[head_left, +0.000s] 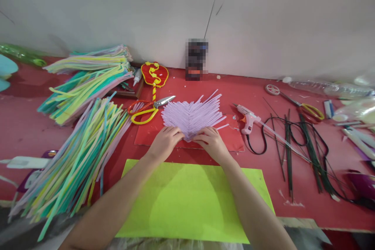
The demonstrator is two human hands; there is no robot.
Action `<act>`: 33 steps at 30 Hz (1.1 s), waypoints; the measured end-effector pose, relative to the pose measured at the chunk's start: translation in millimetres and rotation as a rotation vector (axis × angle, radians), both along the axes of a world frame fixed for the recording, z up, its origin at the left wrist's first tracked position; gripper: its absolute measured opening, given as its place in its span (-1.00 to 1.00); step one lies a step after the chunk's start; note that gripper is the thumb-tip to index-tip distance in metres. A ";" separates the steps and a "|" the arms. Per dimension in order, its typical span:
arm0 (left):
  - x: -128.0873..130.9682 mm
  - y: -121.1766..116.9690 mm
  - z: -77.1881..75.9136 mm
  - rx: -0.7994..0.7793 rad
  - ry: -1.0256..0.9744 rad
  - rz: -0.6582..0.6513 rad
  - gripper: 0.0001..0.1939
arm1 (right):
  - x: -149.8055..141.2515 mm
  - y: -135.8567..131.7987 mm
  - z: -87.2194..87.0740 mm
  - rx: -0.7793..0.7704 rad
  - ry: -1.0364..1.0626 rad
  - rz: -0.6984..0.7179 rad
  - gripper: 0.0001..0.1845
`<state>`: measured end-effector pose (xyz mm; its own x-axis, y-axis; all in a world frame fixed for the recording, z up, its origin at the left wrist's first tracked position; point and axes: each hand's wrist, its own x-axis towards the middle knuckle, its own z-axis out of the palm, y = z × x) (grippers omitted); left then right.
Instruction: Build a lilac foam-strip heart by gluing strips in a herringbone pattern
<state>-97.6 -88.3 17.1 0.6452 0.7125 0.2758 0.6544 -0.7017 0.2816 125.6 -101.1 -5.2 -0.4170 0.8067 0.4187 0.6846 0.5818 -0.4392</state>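
A fan of lavender pipe cleaners (191, 113), laid in a V pattern along a central seam, lies on a red sheet (149, 136). At its lower left edge my left hand (167, 140) is closed, with fingertips pinching the pipe cleaners. My right hand (211, 142) pinches the lower right edge, close to the pointed bottom. Parts of the fingertips and the strands under them are hidden. Scissors with red and yellow handles (146, 111) rest just left of the fan, blades toward it. To the right lies a pink glue gun (248, 119).
Bundles of coloured pipe cleaners (73, 156) fill the left side. A yellow-green sheet (187, 203) lies in front. Green wire stems (288, 156), a black cord, more scissors (312, 112) and a plastic bottle (319, 87) lie right. A red fan-shaped ornament (154, 75) stands behind.
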 end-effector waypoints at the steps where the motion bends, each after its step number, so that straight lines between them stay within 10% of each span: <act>1: 1.5 -1.5 -0.2 -0.015 -0.004 -0.001 -0.82 | 0.0 0.2 -0.1 0.003 0.002 -0.004 -0.82; 33: 13.7 -9.5 -7.3 -0.136 -0.107 0.071 -0.91 | -0.4 -0.3 0.7 -0.078 0.023 -0.026 -0.84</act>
